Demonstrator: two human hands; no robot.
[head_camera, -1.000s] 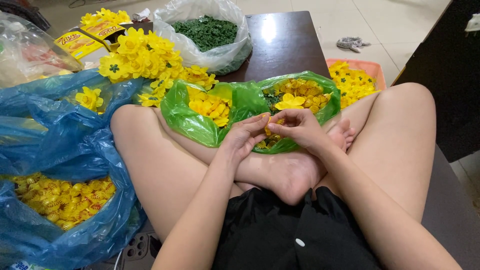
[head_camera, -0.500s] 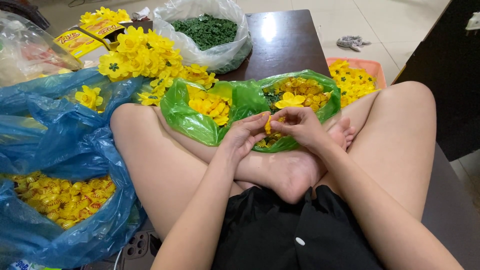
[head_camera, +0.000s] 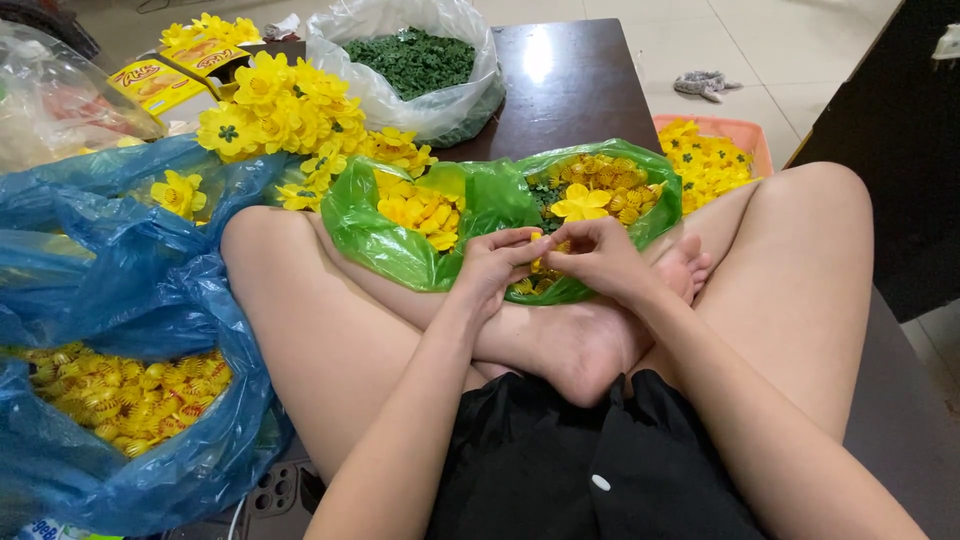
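Note:
I sit cross-legged on a dark wooden table (head_camera: 570, 90). My left hand (head_camera: 495, 262) and my right hand (head_camera: 590, 255) meet over my crossed ankles, fingertips pinched together on a small yellow flower piece (head_camera: 538, 238). Just beyond them lies a green plastic bag (head_camera: 490, 200) with yellow petals in its left part and small yellow and green pieces plus one open yellow flower (head_camera: 580, 203) in its right part.
A pile of finished yellow flowers (head_camera: 280, 110) lies at the back left. A clear bag of green pieces (head_camera: 415, 60) stands behind it. A blue bag of small yellow pieces (head_camera: 120, 390) sits at my left knee. An orange tray of flowers (head_camera: 715, 155) is at the right.
Both hands stay together at the bag's near edge; the fingers have shifted slightly around the small yellow piece. Nothing else has moved.

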